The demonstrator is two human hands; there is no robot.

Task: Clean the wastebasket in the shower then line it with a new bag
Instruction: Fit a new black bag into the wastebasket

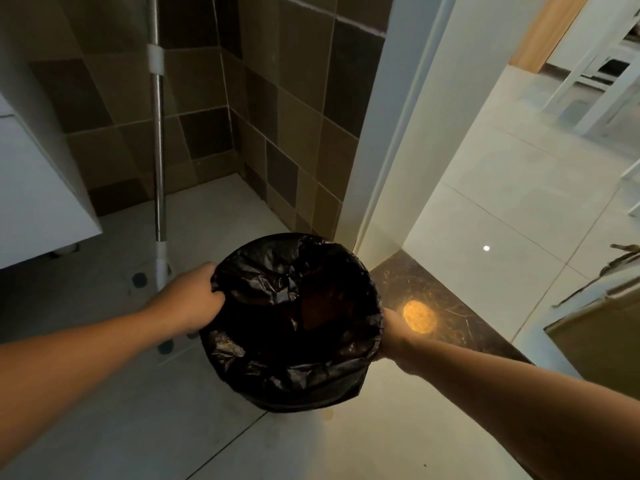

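Flanking wastebasket (294,393): mop pole (159,150), doorframe (391,133)

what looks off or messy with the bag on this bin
The black bag sits crumpled and uneven over the wastebasket rim; a loose corner hangs at the lower right. The left hand grips its edge; the right hand is at the opposite side. No spill or damage shows.
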